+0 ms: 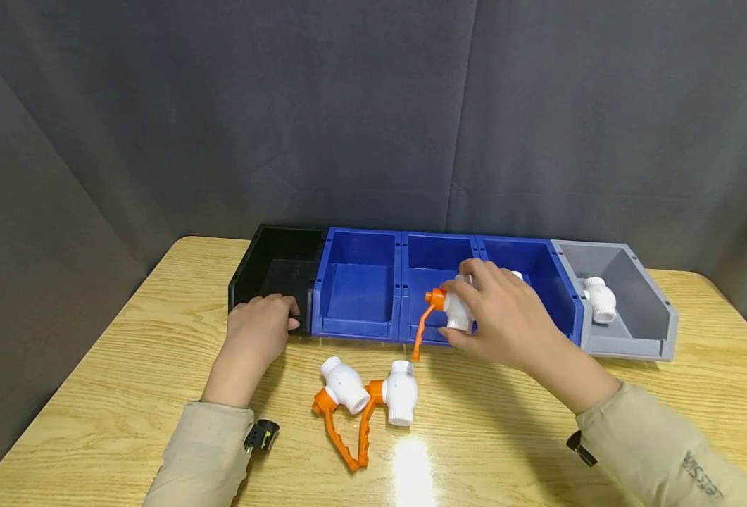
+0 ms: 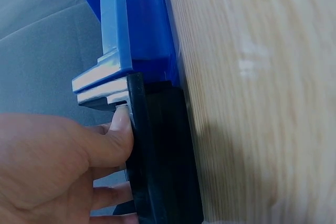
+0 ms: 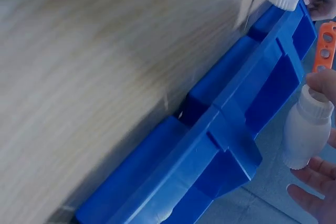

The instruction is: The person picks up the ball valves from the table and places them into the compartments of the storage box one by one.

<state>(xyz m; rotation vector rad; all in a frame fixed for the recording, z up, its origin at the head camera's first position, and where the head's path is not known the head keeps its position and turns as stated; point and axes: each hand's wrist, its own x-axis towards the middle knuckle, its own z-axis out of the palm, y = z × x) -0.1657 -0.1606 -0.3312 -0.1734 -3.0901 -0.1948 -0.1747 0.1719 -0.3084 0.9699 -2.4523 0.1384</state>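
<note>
My left hand [image 1: 258, 329] grips the front edge of the black bin [image 2: 163, 156], thumb on the rim and fingers over the wall. In my right hand [image 1: 509, 320], between thumb and fingers, is a white ball valve [image 1: 457, 311] with an orange lever handle. It is held over the front of the middle blue bin [image 1: 439, 257], its handle pointing down toward the table. On the table in front of the bins lie two more such valves, one tilted [image 1: 346, 387] and one upright in view [image 1: 401, 394], their handle ends meeting.
A blue bin [image 1: 360, 292] stands beside the black one. Further right, another blue bin [image 1: 538, 271] shows a bit of white, partly hidden by my right hand. The grey bin [image 1: 655, 310] at the end contains a white valve body [image 1: 601, 300]. A dark curtain [image 1: 373, 113] hangs behind.
</note>
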